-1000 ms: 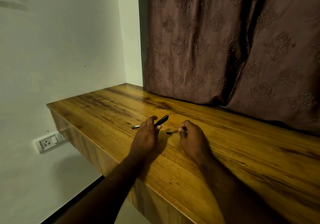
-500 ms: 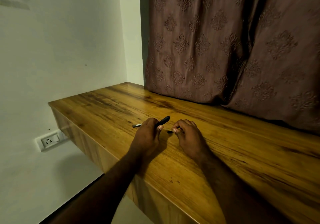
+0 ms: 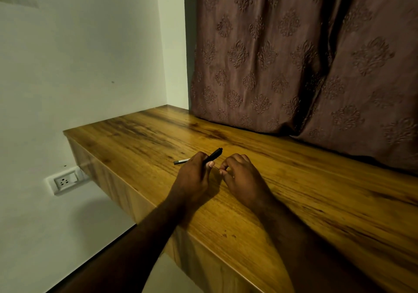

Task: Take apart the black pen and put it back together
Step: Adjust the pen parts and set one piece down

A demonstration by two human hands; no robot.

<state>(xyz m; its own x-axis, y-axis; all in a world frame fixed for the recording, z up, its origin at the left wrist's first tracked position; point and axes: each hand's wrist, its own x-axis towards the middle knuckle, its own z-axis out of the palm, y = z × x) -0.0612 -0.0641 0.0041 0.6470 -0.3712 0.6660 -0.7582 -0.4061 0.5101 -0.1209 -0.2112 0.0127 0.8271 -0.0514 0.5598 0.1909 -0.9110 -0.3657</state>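
Observation:
My left hand (image 3: 194, 175) grips the black pen barrel (image 3: 214, 154), which sticks up and to the right out of the fingers. A thin dark refill with a pale end (image 3: 181, 161) lies on the wooden tabletop (image 3: 294, 191) just left of that hand. My right hand (image 3: 239, 175) rests on the table close beside the left. Its thumb and fingertips are pinched together on a small pen piece, which is almost wholly hidden. A thin sliver shows between the two hands; I cannot tell what it is.
The tabletop's left end and front edge (image 3: 126, 179) drop off near my left forearm. A brown patterned curtain (image 3: 294, 55) hangs onto the back of the table. A white wall with a socket (image 3: 65, 180) is to the left.
The small black piece that lay on the table between my hands is now inside my right fingertips. My right hand has moved left, closer to my left hand.

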